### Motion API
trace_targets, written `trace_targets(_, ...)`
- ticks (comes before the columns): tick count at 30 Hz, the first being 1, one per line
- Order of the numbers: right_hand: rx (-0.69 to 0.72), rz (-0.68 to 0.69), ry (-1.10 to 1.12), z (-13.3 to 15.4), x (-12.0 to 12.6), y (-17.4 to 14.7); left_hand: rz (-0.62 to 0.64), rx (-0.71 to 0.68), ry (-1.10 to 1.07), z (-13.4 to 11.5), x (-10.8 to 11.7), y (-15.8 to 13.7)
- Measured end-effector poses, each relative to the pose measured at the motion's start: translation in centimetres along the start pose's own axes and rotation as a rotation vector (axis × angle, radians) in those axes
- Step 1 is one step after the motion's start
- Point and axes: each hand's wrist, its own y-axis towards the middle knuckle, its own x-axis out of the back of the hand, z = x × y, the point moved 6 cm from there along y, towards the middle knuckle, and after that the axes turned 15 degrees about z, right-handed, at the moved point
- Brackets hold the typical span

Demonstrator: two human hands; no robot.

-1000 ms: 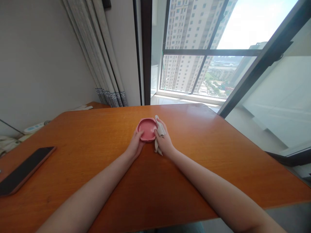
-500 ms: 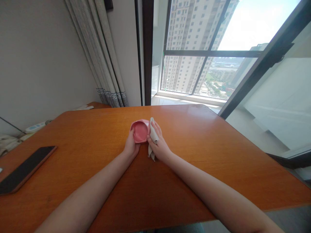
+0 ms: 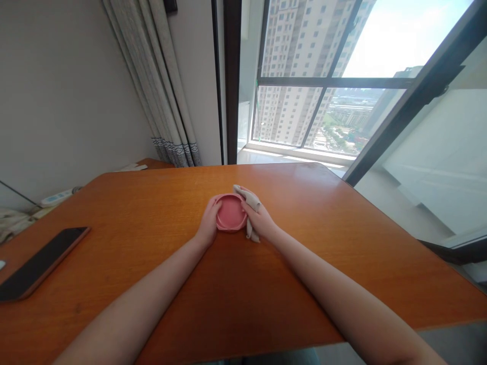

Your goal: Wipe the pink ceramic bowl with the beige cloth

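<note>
Over at nine o'clock, beyond the edge of the brown desk (image 3: 152,197), catch one white device (image 3: 57,198) with a pale-blue face, too small and soft for reading any marks. Back to the middle, to one pink dish (image 3: 231,213), held over the centre of the desk with its open face toward the head camera. Near-round at the rim, so hard to name a long axis; cannot tell, either, about contact between base and desk.

Two hands on it, count them! At nine o'clock on the rim, grasping the dish with the left hand (image 3: 209,218), thumb over the lip. At three o'clock, gripping with the right hand (image 3: 262,218), thumb at the rim, and pressing one pale cloth (image 3: 254,202) to the dish's side. Draping down to a loose tail near five o'clock, that cloth, with a folded end up near one.

Out between eight and nine, lying flat: one black-faced phone (image 3: 45,263), well apart from both hands. Up at eleven, hanging in folds: one grey curtain (image 3: 144,76) with a patterned hem. And at one, bright through the tall window (image 3: 292,81): one big tower block (image 3: 289,111).
</note>
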Motion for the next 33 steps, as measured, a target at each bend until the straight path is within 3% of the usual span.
trace_targets(4, -0.006, -0.085, -0.017, 0.3, -1.9, -0.7, -0.172, -0.082, -0.224, -0.4, 0.3, -0.5)
trace_targets(8, -0.085, -0.193, 0.068, -0.3, -1.8, -1.1, -0.056, -0.007, -0.305, -0.2, -0.8, -0.4)
trace_targets(10, -0.046, -0.233, 0.112, -0.2, -0.7, -1.0, -0.023, 0.082, -0.263, 0.4, -0.9, -0.4)
trace_targets(12, 0.040, -0.191, 0.095, 0.3, 0.2, -0.6, -0.007, 0.144, -0.188, 1.0, -0.7, -0.4)
trace_targets(15, 0.071, -0.100, 0.121, 0.3, 0.7, -0.1, -0.014, 0.107, -0.084, 1.1, -0.3, -0.2)
trace_targets(18, -0.180, -0.245, 0.420, -1.7, 0.8, -0.4, -0.137, 0.075, -0.183, 1.3, 0.6, -0.2)
trace_targets(21, -0.429, -0.330, 0.748, -3.1, -1.0, -1.1, -0.239, 0.139, -0.410, 2.1, 0.8, -0.4)
trace_targets(25, -0.458, -0.227, 0.943, -3.0, -4.5, -1.2, -0.301, 0.132, -0.540, 2.1, 0.8, -0.6)
trace_targets(29, -0.446, -0.220, 0.856, -3.5, -5.5, -1.6, -0.262, 0.074, -0.519, 1.3, 0.6, -0.4)
trace_targets(33, -0.402, -0.372, 0.625, -3.0, -2.9, -2.0, -0.156, 0.139, -0.405, 0.9, -0.1, -0.4)
